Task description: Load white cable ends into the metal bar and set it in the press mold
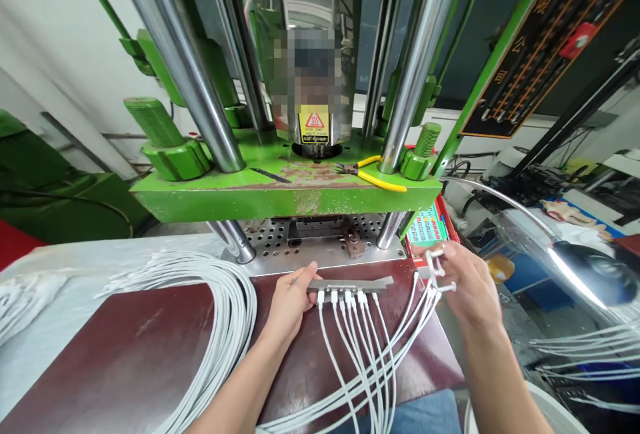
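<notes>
My left hand (294,297) pinches the left end of a flat metal bar (345,285) above the dark red board. Several white cables (354,341) hang from the bar's near side by their small plugs. At the right, my right hand (467,281) is closed on a white branched plastic piece (434,271), held over the board's right edge. More white cable ends lie just below that piece. A large bundle of white cables (235,307) curves over the board left of my left hand.
A green press plate (300,201) stands ahead, with steel columns (423,54), yellow-handled cutters (383,184) and a dark blade (271,175) on it. Below is a perforated metal plate (270,241). A clear-shaded lamp (590,267) and more cables (590,347) are at right.
</notes>
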Demonstrator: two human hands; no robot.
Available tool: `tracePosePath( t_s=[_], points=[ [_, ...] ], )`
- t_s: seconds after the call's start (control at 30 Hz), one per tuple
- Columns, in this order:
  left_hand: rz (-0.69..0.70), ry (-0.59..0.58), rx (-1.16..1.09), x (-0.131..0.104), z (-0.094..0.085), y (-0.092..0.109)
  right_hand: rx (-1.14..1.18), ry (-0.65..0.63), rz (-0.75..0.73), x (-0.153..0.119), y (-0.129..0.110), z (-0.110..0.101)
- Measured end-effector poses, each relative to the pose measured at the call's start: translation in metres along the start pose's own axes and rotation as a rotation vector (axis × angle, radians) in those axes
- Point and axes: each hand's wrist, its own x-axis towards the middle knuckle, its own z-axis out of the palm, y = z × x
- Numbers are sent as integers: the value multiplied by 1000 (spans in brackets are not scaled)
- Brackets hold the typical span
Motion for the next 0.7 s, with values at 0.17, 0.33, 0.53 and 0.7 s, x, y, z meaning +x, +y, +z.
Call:
tracePosePath(
  t_s=[0.17, 0.33, 0.53, 0.7],
  points=[
    [14, -25, -19, -3, 2, 2, -780, -35, -120, -58, 15, -111],
    [3, -54, 35, -13, 11, 6, -1236, -355, 351, -117, 64, -209],
    [86, -154, 196, -31, 37, 6, -933, -354, 85, -92, 24, -123],
    [175, -158, 253, -38, 48, 8, -820, -470, -255, -54, 1, 1]
  ],
)
